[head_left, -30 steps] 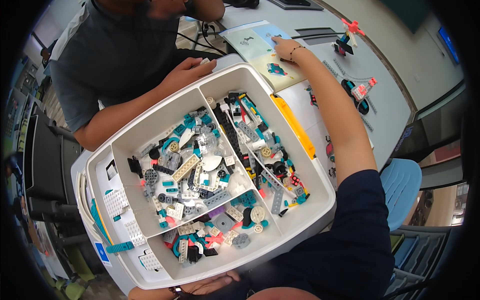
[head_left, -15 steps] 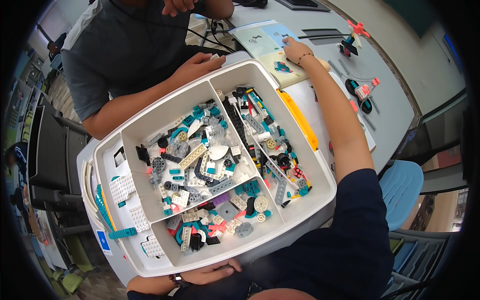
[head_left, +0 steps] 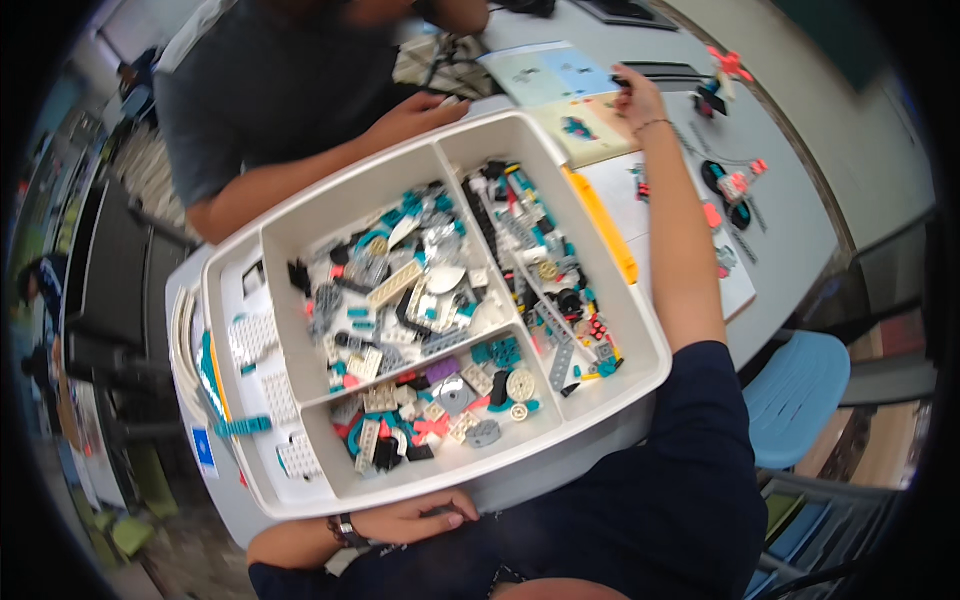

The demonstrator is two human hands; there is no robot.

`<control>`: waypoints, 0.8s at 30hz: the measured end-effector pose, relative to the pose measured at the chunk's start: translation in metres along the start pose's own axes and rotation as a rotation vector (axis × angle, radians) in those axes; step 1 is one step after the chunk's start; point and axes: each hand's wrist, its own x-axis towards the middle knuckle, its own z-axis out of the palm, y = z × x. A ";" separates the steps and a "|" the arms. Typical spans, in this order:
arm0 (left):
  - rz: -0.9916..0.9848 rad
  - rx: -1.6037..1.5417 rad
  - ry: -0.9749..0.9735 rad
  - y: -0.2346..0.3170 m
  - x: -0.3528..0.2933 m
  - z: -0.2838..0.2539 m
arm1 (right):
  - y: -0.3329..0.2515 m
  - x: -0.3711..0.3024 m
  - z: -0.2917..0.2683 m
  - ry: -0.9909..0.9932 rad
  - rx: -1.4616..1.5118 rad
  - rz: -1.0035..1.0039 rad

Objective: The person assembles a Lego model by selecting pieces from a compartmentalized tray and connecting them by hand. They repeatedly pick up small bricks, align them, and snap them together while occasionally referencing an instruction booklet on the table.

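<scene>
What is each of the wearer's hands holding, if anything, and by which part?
The right hand seemingly pinches a small black piece; which part is gripped cannot be told. Nothing shows held in the left hand.

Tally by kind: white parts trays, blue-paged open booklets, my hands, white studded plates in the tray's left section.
White parts tray: 1
Blue-paged open booklet: 1
Left hand and right hand: 2
White studded plates: 3
Total: 7

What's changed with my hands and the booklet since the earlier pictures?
Your right hand has stopped pointing at the booklet and shifted right to its edge; whether it grips the dark thing there is unclear. Your left hand stays by the near side of the parts box.
</scene>
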 end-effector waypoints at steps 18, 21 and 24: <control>0.235 0.506 0.447 0.117 -0.115 -0.025 | 0.008 0.027 -0.023 -0.131 0.258 0.010; 0.110 0.856 0.858 0.139 -0.080 -0.049 | 0.004 0.031 -0.032 -0.152 0.281 -0.008; 0.023 0.890 0.820 0.137 -0.052 -0.084 | 0.001 0.020 -0.029 -0.102 0.306 -0.012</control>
